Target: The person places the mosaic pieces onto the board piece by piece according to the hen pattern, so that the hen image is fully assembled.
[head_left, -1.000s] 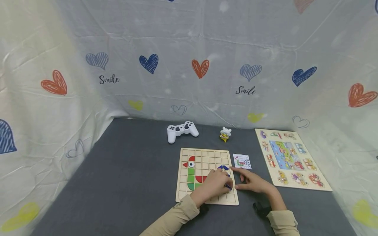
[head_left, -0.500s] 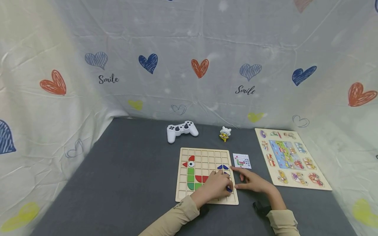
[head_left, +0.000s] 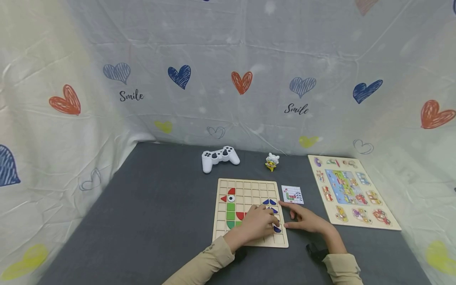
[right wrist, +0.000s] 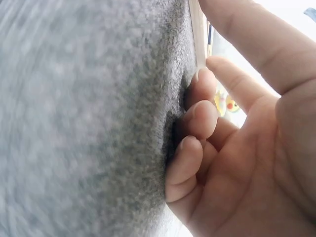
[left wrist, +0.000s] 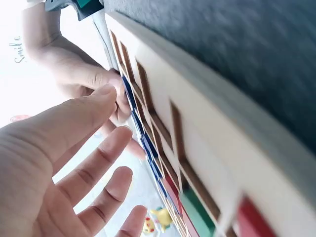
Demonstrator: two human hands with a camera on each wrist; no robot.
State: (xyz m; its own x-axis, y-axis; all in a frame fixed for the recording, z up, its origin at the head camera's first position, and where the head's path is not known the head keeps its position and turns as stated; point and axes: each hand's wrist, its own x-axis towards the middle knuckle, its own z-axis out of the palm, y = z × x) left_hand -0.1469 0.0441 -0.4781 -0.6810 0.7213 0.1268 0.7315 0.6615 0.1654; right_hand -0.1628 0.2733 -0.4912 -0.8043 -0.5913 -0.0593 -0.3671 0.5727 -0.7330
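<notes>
A square wooden grid board (head_left: 222, 233) lies on the table, bearing red, green and blue pieces and a white piece with an eye dot. Over its lower right part hovers my left hand (head_left: 259, 222), fingers loosely bent and holding nothing. Beside its fingertips, a dark blue piece (head_left: 277, 229) lies in a cell near the right edge. More blue pieces (head_left: 272, 202) sit higher in that corner. My right hand (head_left: 308, 219) touches the board's right edge with index fingertip and thumb; in the right wrist view its other fingers (right wrist: 200, 121) curl against the cloth. My left hand hides some cells.
A small printed pattern card (head_left: 292, 194) lies right of the board. Farther right is a wooden picture puzzle (head_left: 360, 217). Behind the board are a white game controller (head_left: 220, 158) and a small yellow-and-white figurine (head_left: 272, 162). A heart-printed curtain (head_left: 210, 107) surrounds the table.
The dark blue piece, tilted at my left fingertips a second ago, now lies flat in its cell. My left hand has let go and drawn back slightly leftward. My right hand stays put.
</notes>
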